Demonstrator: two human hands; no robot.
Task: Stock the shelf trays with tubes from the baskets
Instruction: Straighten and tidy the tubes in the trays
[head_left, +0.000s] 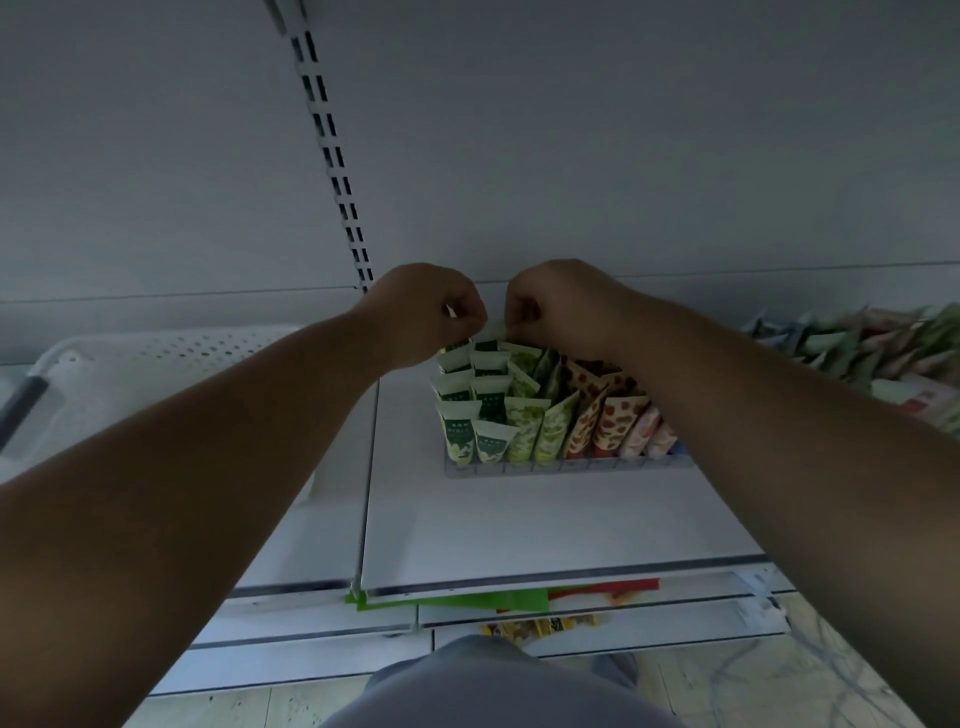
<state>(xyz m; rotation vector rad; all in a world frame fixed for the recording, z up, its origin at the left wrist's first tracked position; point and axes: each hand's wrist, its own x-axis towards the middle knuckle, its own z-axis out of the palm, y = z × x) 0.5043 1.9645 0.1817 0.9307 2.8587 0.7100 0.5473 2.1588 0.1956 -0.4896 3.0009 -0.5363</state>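
Head view shows both hands at the back of the tray (566, 464): the left hand (426, 312) has its fingers curled, pinching something small and pale, while the right hand (556, 306) pinches the top edge of a green tube (488, 347) just below its fingertips. Rows nearer than the fingers are already packed with tubes, so stocking seems well along; a loose pile of tubes (878, 353) off to the right remains. Label print is too small to read

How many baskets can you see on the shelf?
2. A white perforated basket sits at the far left, and another basket, heaped with tubes, sits at the far right, partly cut off. More may lie out of view.
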